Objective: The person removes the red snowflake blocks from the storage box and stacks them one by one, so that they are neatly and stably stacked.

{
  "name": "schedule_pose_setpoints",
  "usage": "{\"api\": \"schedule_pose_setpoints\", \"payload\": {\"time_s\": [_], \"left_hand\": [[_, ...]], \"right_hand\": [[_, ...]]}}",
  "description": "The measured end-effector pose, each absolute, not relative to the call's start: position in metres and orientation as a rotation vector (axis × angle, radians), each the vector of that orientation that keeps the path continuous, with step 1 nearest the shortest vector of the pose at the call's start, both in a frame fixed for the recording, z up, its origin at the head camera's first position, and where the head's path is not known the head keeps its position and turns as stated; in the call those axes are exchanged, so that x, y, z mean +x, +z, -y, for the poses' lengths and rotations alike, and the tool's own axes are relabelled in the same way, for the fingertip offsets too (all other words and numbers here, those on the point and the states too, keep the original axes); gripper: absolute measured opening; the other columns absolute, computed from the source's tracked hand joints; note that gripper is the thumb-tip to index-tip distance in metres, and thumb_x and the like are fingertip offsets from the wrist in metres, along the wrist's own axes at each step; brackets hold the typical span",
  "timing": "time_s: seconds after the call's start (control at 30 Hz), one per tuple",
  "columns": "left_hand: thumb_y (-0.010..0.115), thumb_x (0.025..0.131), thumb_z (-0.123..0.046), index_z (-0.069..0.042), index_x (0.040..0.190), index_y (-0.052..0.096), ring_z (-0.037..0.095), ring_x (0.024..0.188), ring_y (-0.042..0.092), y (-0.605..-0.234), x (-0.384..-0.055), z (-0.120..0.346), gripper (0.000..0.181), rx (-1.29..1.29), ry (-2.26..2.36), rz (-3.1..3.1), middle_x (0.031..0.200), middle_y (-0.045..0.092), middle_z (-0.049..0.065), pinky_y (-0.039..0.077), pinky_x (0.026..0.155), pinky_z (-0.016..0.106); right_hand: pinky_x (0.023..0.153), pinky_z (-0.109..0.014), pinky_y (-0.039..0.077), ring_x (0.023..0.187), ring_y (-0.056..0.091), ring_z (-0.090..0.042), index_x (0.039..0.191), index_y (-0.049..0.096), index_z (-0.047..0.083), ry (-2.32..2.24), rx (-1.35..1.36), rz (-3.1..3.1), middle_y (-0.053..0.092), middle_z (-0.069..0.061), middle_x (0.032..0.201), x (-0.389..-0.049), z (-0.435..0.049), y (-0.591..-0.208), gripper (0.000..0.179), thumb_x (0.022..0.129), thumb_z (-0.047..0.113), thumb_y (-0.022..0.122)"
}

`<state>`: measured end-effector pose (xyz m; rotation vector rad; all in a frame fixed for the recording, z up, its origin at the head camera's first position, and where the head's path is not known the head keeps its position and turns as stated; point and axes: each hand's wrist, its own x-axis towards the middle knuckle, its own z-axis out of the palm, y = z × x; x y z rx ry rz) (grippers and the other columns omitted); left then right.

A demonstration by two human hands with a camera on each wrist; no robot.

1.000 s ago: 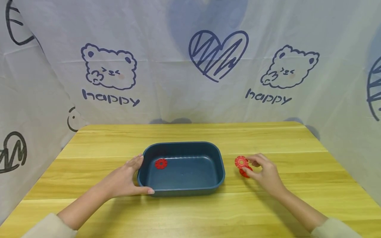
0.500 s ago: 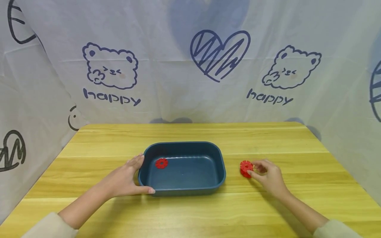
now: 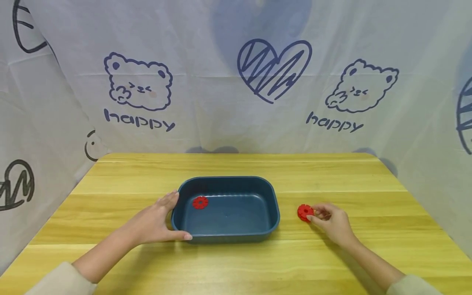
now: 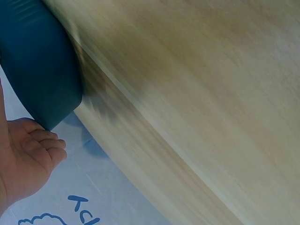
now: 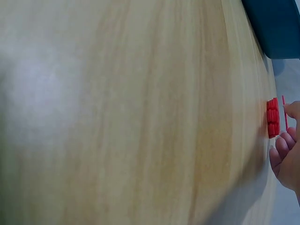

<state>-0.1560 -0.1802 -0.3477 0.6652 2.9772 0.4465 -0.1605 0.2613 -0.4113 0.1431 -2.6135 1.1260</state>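
A dark blue plastic basin (image 3: 225, 237) stands on the table with one red notched disc (image 3: 195, 202) lying inside at its left. My left hand (image 3: 156, 223) holds the basin's left end, thumb along the front rim and fingers at the left side. In the left wrist view, curled fingers (image 4: 49, 140) show at the basin's lower corner. My right hand (image 3: 333, 221) pinches a second red notched disc (image 3: 302, 209) by its edge, right over a short stack of red discs (image 5: 272, 118). The right wrist view shows a narrow gap between the held disc (image 5: 284, 105) and that stack.
The wood-grain table (image 3: 236, 266) runs back to a pale cloth (image 3: 206, 102) printed with bears and a heart. More of this cloth hangs at the left and right sides. The basin stands left of the disc stack, with bare table between them.
My right hand has brought its disc slightly right and down, from upright beside the stack to nearly flat over it. The left hand and basin have stayed put.
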Motion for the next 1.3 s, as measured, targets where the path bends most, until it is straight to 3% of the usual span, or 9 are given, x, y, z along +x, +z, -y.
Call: {"api": "schedule_pose_setpoints", "payload": {"time_s": [1.3], "left_hand": [[0.065, 0.066, -0.071, 0.008, 0.142, 0.029, 0.051, 0.131, 0.031, -0.3471, -0.1567, 0.1813, 0.115, 0.647, 0.472, -2.949, 0.149, 0.027, 0.025, 0.034, 0.101, 0.061]], "right_hand": [[0.057, -0.014, 0.047, 0.064, 0.049, 0.003, 0.096, 0.067, -0.009, 1.168, 0.138, 2.665, 0.063, -0.008, 0.076, -0.1615, -0.262, -0.4119, 0.024, 0.076, 0.003, 0.073]]}}
